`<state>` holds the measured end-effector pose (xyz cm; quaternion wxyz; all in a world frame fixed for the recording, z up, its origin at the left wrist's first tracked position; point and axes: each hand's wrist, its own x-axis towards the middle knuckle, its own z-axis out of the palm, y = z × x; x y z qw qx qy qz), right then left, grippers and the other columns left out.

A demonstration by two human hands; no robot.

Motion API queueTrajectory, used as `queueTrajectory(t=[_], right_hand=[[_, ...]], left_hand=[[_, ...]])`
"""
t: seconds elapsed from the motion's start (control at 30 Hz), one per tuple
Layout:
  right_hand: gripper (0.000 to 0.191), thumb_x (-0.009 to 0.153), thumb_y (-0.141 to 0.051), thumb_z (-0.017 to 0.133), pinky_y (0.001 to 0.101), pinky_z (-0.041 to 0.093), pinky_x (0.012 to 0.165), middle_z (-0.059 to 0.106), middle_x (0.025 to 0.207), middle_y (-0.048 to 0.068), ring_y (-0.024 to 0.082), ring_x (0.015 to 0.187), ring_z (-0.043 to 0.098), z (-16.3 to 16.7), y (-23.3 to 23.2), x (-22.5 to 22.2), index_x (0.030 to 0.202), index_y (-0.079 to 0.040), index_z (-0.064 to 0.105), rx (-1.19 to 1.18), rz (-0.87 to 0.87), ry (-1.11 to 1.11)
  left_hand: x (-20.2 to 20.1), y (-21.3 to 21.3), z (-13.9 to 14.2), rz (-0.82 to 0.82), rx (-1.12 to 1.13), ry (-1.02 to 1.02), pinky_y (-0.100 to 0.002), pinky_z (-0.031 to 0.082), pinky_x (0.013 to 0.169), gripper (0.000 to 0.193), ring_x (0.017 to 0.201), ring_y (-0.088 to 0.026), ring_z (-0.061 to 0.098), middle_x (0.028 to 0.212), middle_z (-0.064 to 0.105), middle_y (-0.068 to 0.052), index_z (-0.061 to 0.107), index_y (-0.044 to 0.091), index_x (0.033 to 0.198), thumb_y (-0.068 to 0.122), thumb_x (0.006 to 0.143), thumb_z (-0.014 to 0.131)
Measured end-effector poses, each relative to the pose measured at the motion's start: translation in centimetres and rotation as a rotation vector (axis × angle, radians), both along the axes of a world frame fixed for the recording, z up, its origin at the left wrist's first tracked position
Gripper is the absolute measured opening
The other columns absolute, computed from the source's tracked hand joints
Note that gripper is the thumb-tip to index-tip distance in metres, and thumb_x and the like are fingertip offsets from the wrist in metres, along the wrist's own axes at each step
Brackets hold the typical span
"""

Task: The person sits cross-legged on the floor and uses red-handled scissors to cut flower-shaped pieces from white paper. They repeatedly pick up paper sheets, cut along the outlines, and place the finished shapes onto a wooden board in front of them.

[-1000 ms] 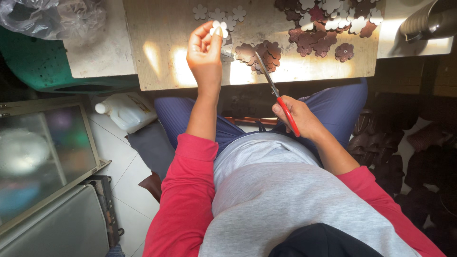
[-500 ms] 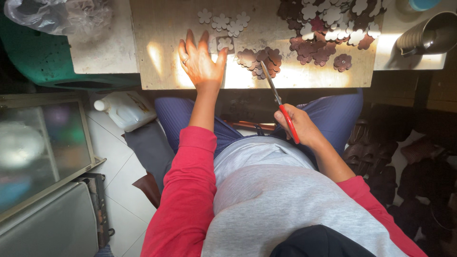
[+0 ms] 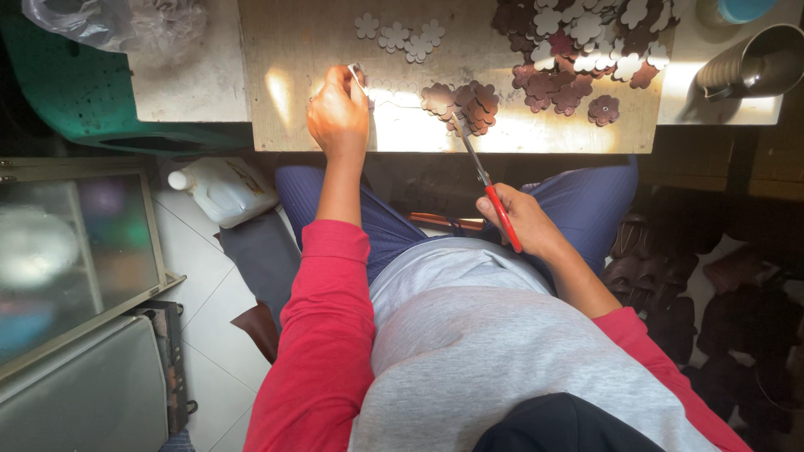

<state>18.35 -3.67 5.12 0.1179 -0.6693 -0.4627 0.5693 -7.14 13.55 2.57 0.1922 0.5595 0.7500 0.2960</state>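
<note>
My left hand's (image 3: 337, 113) fingertips are pinching a small pale flower cutout (image 3: 358, 74), lifting one edge of it off the board (image 3: 293, 92) at the far side of my lap. The other fingers are curling loosely under the palm. Just right of that pinch, more pale flowers are lying in a sunlit patch, almost washed out by the glare, so I cannot tell how many are there.

My right hand (image 3: 519, 222) is closing around the red handles of the scissors (image 3: 487, 186), resting near my thigh, blades pointing far and left toward a brown stack (image 3: 462, 102) of flower pieces. I cannot tell whether the blades are parted or together; they are showing as one thin line.

Further out, a few pale flowers (image 3: 400, 33) are sitting in a loose group at the far edge, and a big mixed heap (image 3: 586, 50) of brown and pale flowers is spreading to the far right. A dark metal jug (image 3: 754, 65) is lying tipped beyond it. A white plastic jug (image 3: 219, 191) is standing on the floor tiles to the left.

The risks I am seeing: the thin cutout could slip from so light a pinch and drop off the near edge onto the floor. The scissor tips are hovering close to the brown stack, so a careless swing could scatter it.
</note>
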Motion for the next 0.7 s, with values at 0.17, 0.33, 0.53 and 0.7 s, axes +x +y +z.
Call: queueTrajectory(t=[0.17, 0.33, 0.53, 0.7], right_hand=[[0.042, 0.099, -0.047, 0.059, 0.0300, 0.045, 0.049, 0.050, 0.067, 0.000, 0.009, 0.055, 0.050, -0.2, -0.1, 0.1, 0.089, -0.007, 0.057, 0.021, 0.011, -0.026], [0.041, 0.098, -0.046, 0.061, 0.0310, 0.043, 0.051, 0.049, 0.066, 0.000, 0.009, 0.057, 0.048, -0.2, -0.2, 0.1, 0.087, -0.007, 0.057, 0.006, 0.015, -0.046], [0.039, 0.098, -0.045, 0.062, 0.0312, 0.044, 0.055, 0.051, 0.068, 0.000, 0.010, 0.061, 0.048, -0.3, -0.4, 0.0, 0.089, -0.007, 0.059, 0.055, 0.036, -0.055], [0.042, 0.098, -0.046, 0.062, 0.0314, 0.044, 0.054, 0.051, 0.067, 0.001, 0.010, 0.059, 0.049, -0.2, -0.2, -0.1, 0.088, -0.005, 0.058, 0.017, 0.028, -0.083]], left_hand=[[-0.5, -0.1, 0.3, 0.032, 0.141, -0.206, -0.038, 0.056, 0.072, 0.017, 0.079, -0.022, 0.075, 0.087, 0.078, -0.004, 0.070, 0.012, 0.106, 0.024, 0.095, 0.069], [-2.2, -0.3, 0.3, -0.028, 0.302, -0.103, -0.036, 0.057, 0.072, 0.010, 0.080, -0.021, 0.075, 0.091, 0.077, -0.005, 0.071, 0.011, 0.104, 0.017, 0.096, 0.070], [-4.9, -0.1, 0.3, 0.070, 0.218, -0.111, -0.037, 0.057, 0.078, 0.012, 0.091, -0.022, 0.075, 0.100, 0.078, -0.006, 0.072, 0.012, 0.109, 0.019, 0.100, 0.069], [-3.0, -1.3, 0.5, -0.045, 0.346, 0.346, -0.046, 0.048, 0.094, 0.051, 0.118, -0.038, 0.052, 0.136, 0.056, -0.019, 0.068, 0.007, 0.125, 0.023, 0.079, 0.083]])
